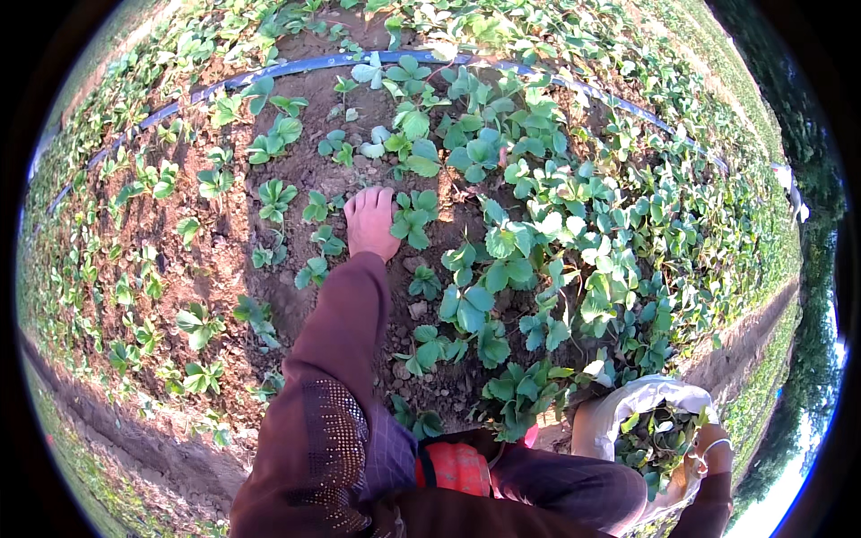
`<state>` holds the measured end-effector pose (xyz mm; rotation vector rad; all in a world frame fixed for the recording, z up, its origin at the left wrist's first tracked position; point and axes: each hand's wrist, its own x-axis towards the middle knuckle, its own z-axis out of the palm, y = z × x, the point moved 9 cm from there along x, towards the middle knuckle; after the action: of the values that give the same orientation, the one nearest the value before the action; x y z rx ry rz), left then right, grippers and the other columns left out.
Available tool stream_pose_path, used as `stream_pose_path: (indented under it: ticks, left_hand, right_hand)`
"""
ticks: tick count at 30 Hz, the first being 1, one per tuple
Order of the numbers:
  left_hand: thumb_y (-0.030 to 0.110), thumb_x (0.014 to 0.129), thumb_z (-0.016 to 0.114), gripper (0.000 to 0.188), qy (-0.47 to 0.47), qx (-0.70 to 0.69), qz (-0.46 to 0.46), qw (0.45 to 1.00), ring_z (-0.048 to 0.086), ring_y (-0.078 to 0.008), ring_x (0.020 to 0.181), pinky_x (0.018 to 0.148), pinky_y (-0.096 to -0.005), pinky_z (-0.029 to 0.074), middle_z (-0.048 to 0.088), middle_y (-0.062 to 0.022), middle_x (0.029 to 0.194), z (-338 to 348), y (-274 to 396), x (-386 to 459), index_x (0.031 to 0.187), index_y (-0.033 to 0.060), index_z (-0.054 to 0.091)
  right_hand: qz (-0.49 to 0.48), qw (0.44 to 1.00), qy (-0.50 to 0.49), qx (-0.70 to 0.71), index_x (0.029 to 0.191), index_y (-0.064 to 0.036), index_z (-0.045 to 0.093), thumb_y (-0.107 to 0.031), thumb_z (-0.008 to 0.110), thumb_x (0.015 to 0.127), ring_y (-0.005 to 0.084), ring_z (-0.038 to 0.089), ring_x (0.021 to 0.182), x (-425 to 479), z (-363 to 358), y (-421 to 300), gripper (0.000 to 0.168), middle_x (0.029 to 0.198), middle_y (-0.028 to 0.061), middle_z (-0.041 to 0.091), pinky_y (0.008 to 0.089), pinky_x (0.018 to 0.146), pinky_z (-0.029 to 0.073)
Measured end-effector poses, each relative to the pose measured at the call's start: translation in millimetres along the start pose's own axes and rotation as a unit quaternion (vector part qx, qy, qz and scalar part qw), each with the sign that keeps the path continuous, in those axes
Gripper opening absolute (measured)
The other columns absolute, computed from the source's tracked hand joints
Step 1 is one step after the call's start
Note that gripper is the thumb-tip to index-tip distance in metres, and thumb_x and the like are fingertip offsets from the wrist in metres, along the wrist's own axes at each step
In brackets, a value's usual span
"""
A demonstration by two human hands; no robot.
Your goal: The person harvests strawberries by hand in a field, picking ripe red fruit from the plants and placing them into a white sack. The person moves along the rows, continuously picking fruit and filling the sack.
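My left hand (371, 218) reaches down to the soil, its back turned up and its fingertips hidden against the ground. Whether it pinches anything cannot be told. Right beside it stands a small strawberry plant (413, 218), with other small plants to its left. At the lower right, my right hand (709, 438), with a bracelet at the wrist, is at the rim of a white sack (632, 402). Its fingers are too unclear to tell whether they grip the rim. Loose green leaves (656, 437) fill the sack's opening.
A blue-grey irrigation hose (309, 64) curves across the bed beyond my left hand. Denser strawberry plants (599, 255) grow to the right, sparser ones to the left. A red object (457, 469) lies between my legs. Bare furrows (134, 464) border the bed.
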<state>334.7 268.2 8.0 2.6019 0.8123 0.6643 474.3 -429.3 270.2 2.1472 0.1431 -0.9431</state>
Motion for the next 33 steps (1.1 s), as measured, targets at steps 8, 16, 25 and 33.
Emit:
stream_pose_path:
  ticks: [8, 16, 25, 33]
  left_hand:
    - [0.014, 0.075, 0.057, 0.033, -0.005, 0.005, 0.0, 1.0, 0.048, -0.0284, 0.11, 0.096, -0.0431, 0.033, 0.054, -0.0103, 0.11, -10, -7, 3, 0.107, 0.0075, 0.055]
    - [0.014, 0.072, 0.06, 0.038, -0.014, -0.014, 0.006, 1.0, 0.048, -0.0281, 0.111, 0.096, -0.0429, 0.032, 0.054, -0.0096, 0.111, -7, 1, 10, 0.109, 0.0066, 0.054]
    - [0.009, 0.069, 0.06, 0.038, -0.022, -0.009, -0.005, 1.0, 0.048, -0.0287, 0.109, 0.096, -0.0432, 0.033, 0.054, -0.0097, 0.11, -4, -2, 11, 0.107, 0.0075, 0.055]
    - [0.009, 0.068, 0.06, 0.039, -0.027, -0.007, -0.007, 1.0, 0.049, -0.0285, 0.109, 0.096, -0.0432, 0.033, 0.055, -0.0096, 0.108, -4, -2, 13, 0.106, 0.0079, 0.055]
  right_hand:
    - [-0.51, 0.719, 0.455, 0.125, 0.093, -0.003, 0.058, -0.001, 0.061, 0.076, 0.028, 0.06, 0.085, -64, -283, -344, 0.017, 0.094, 0.0107, 0.061, 0.0364, 0.07, 0.051]
    - [-0.629, 0.637, 0.437, 0.092, 0.098, -0.004, 0.06, -0.002, 0.056, 0.076, 0.0293, 0.055, 0.097, 7, -353, -644, 0.023, 0.107, 0.0129, 0.057, 0.0366, 0.082, 0.048]
    - [-0.537, 0.607, 0.403, 0.426, 0.11, -0.002, 0.059, -0.004, 0.061, 0.079, 0.0314, 0.061, 0.094, 110, -429, -623, 0.031, 0.106, 0.0149, 0.059, 0.0339, 0.081, 0.048]
    - [-0.527, 0.685, 0.399, 0.306, 0.102, -0.007, 0.057, -0.016, 0.054, 0.081, 0.0365, 0.058, 0.097, 73, -429, -673, 0.023, 0.103, 0.0164, 0.061, 0.0457, 0.082, 0.046]
